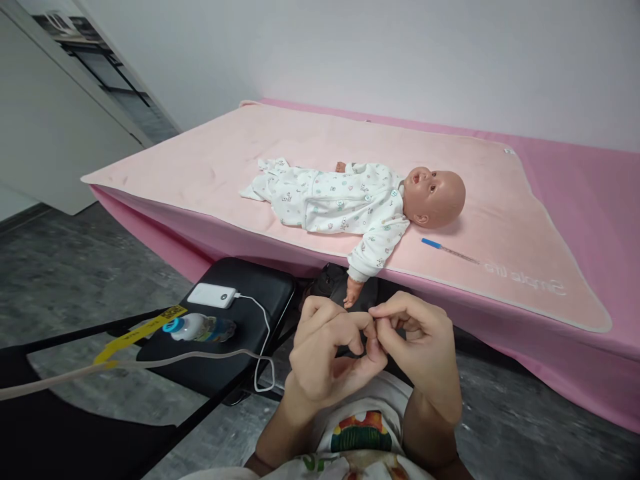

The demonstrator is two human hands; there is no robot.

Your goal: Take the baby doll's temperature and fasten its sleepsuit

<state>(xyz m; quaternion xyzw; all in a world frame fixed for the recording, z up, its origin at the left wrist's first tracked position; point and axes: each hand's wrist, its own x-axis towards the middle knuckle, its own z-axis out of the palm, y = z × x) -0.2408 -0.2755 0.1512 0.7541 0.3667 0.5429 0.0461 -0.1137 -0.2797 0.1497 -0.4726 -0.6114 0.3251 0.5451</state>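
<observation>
My left hand (330, 353) and my right hand (420, 340) meet in front of my body, fingertips touching. Both are closed in a pinch, and whatever lies between the fingers, if anything, is too small or hidden to make out. Just beyond them a baby doll (345, 197) lies on its back in a white patterned outfit, its head to the right. One doll arm (354, 292) hangs over the near edge of the bed, close to my left hand. Beside the doll's head rests a thermometer (450, 251) with a blue end.
A pale pink blanket (500, 200) covers the bed over a darker pink sheet (600, 200). On the left, a black folding chair (200, 373) holds a white power bank (213, 295) with a cable (265, 320) and a blue-capped bottle (200, 328). A yellow tag (140, 332) hangs on the cord.
</observation>
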